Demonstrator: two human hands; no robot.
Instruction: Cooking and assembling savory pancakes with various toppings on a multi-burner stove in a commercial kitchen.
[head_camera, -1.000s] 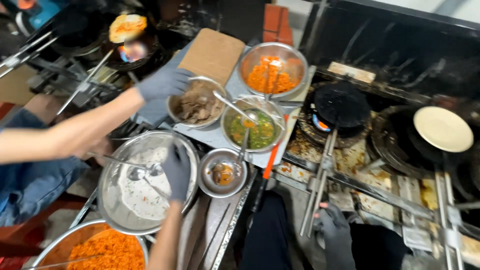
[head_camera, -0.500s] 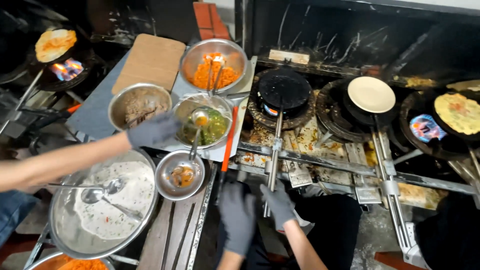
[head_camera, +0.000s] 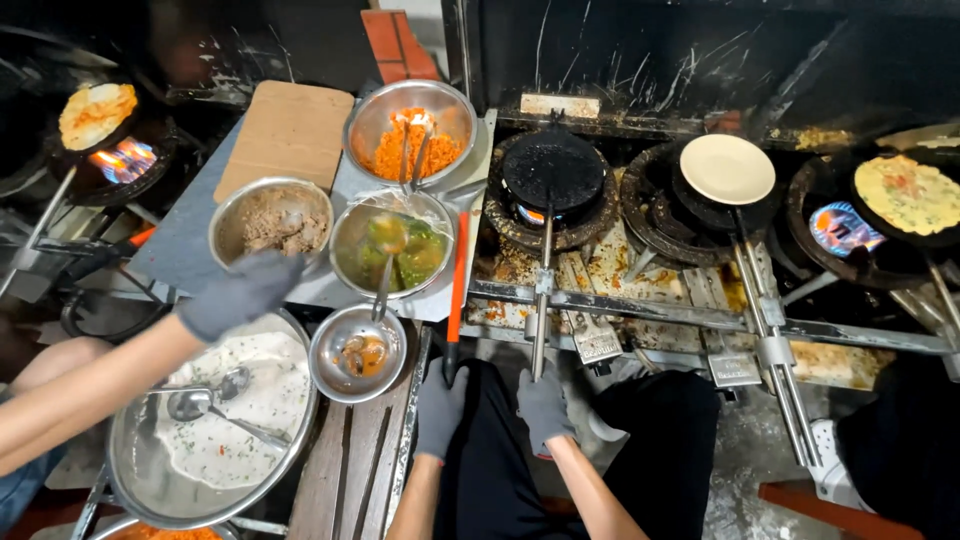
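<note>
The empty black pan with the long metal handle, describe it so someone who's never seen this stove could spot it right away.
Start at the row of burners right of the prep table's bowls. The empty black pan sits on the leftmost one, beside the bowl of orange shreds, its handle pointing toward the right hand. Unlike its neighbours, the pan with pale batter and the pan with a yellow pancake, it holds nothing.

No pkgs, labels, signs or screens in view.

A street-food cooking stall: gas burners (head_camera: 828, 228) under small pans (head_camera: 552, 168), steel bowls (head_camera: 409, 133) of fillings.
</note>
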